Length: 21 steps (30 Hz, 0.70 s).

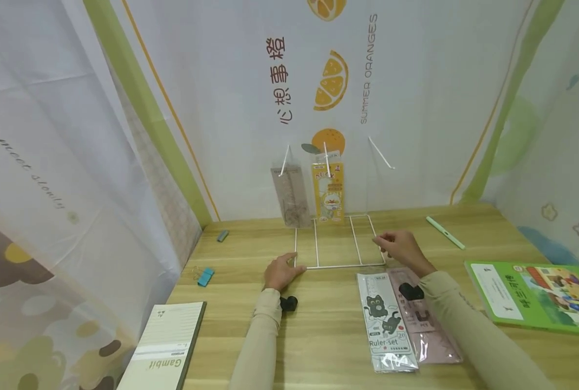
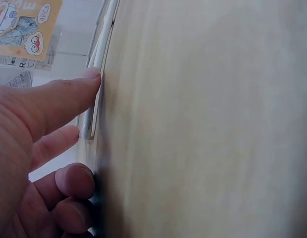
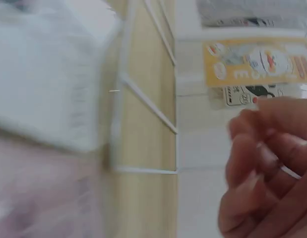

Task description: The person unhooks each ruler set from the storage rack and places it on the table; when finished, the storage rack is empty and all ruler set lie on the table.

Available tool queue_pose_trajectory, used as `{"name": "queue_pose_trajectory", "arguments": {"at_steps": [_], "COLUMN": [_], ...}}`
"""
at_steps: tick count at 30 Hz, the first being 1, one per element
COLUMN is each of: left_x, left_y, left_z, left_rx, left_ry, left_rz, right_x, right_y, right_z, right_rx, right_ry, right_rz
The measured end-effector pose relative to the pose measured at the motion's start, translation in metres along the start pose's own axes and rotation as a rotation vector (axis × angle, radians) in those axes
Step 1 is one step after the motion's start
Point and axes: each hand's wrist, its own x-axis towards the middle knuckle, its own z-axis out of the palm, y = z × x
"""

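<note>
Both ends of the white wire rack [image 1: 340, 242] meet hands: left hand [image 1: 280, 272] touches open-fingered, right hand [image 1: 402, 249] pinches.

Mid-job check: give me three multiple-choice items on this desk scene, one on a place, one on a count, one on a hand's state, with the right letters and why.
1. Where does the green book lie?
A. on the desk's right side
B. by the left curtain
C. on the wire rack

2. How many ruler packs hang on the rack?
A. none
B. two
C. five

3. What is the left hand doing?
A. lifting the notebook
B. holding a pen
C. touching the rack's front left corner

Answers:
1 A: it sits at the right edge, beside the right arm.
2 B: a clear pack and a yellow pack hang on the pegs.
3 C: its fingers meet the white wire.
</note>
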Motion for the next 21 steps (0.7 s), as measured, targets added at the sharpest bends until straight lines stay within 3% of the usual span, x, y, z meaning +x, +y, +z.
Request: {"name": "queue_pose_trajectory", "arguments": {"at_steps": [5,10,15,21], "left_x": [-0.001,0.002,0.002,-0.001], "left_y": [-0.003,-0.002,-0.001,-0.002], "left_z": [-0.001,-0.003,-0.004,-0.003], "left_rx": [0.030,0.025,0.028,0.043], "left_ry": [0.015,0.017,0.012,0.013], "left_rz": [0.024,0.018,0.007,0.006], "right_x": [0.041,0.071,0.088,0.097], "right_y": [-0.019,-0.047,-0.072,-0.093], "right_z": [0.007,0.009,0.010,0.014], "right_rx": [0.141,0.329,0.443,0.491], "right_ry": [0.037,-0.015,-0.077,-0.111], "right_rz": [-0.061,-0.129,-0.142,-0.152]}}
